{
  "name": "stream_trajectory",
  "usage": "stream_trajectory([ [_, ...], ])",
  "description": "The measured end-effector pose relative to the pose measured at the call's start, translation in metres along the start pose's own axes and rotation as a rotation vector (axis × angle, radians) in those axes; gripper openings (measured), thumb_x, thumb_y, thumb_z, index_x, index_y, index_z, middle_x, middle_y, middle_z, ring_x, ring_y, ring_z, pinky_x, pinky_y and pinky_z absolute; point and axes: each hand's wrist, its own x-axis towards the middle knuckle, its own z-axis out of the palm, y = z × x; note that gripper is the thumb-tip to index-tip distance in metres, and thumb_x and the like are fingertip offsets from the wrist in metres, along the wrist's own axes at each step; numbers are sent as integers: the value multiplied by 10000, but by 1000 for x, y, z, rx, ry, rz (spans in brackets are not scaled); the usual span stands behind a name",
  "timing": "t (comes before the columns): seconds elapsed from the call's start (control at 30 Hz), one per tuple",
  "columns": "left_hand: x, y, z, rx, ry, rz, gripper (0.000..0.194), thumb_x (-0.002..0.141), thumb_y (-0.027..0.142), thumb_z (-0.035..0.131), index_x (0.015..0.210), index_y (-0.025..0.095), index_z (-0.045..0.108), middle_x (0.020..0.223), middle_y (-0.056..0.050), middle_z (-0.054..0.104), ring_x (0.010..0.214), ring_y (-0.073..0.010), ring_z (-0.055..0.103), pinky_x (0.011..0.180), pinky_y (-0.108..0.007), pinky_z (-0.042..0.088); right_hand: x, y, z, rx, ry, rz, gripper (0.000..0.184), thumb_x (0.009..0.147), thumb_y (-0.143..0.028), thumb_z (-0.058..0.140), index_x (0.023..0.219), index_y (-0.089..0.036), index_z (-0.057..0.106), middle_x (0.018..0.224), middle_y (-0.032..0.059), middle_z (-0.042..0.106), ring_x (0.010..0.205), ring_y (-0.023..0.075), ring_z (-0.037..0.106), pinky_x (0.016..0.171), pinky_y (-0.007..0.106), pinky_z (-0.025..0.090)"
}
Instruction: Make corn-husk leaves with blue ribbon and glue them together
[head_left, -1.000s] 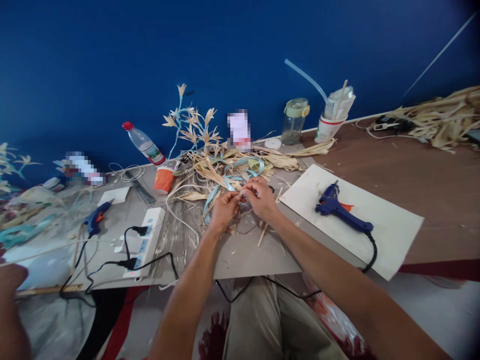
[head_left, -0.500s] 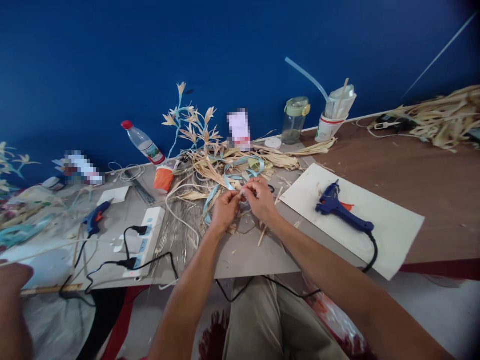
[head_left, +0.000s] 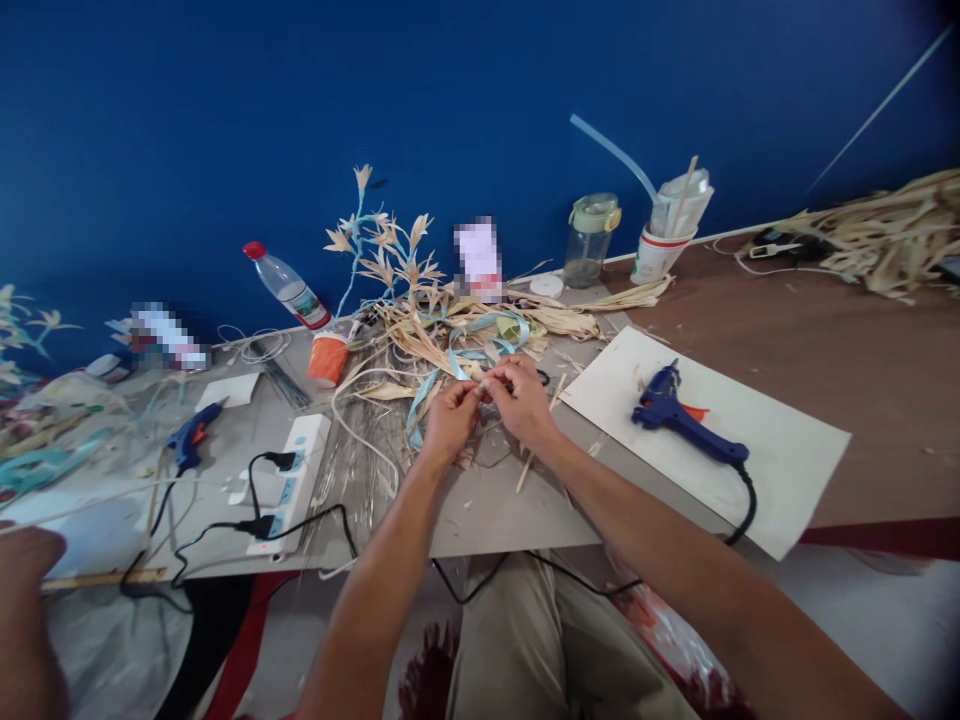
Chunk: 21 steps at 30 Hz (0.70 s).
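My left hand (head_left: 450,420) and my right hand (head_left: 523,397) meet over the middle of the table, fingertips pinched together. Whatever sits between them is too small and too covered to make out. Just behind the hands lie dried corn husks (head_left: 562,318) and a curled light-blue ribbon (head_left: 420,405). A thin wooden stick (head_left: 527,465) rests on the tabletop beside my right wrist. Farther right, a blue glue gun (head_left: 690,425) lies on a white board (head_left: 787,450).
A branch of husk flowers (head_left: 379,265) stands by an orange paper cup (head_left: 327,358) and a tilted bottle (head_left: 289,290). Left are a power strip (head_left: 309,440) with black cords and another glue gun (head_left: 189,440). Another person's arm (head_left: 30,600) enters at far left.
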Motion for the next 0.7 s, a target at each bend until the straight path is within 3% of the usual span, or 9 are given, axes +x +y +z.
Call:
stream_trajectory([
  [0.5, 0, -1, 1, -97, -23, -15, 262, 706, 383, 663, 762, 130, 623, 622, 8, 584, 401, -29, 358, 396, -192, 242, 2, 3, 1, -13, 46, -19, 164, 786, -306, 532, 723, -164, 585, 978, 76, 488, 769, 146, 536, 685, 315, 517],
  [0.7, 1, -4, 0, -99, -15, -5, 277, 702, 399, 666, 766, 131, 636, 624, 5, 590, 403, -29, 361, 403, -195, 259, 2, 5, 2, 42, 35, 8, 169, 784, -317, 538, 732, -163, 586, 988, 76, 481, 721, 135, 531, 614, 307, 526],
])
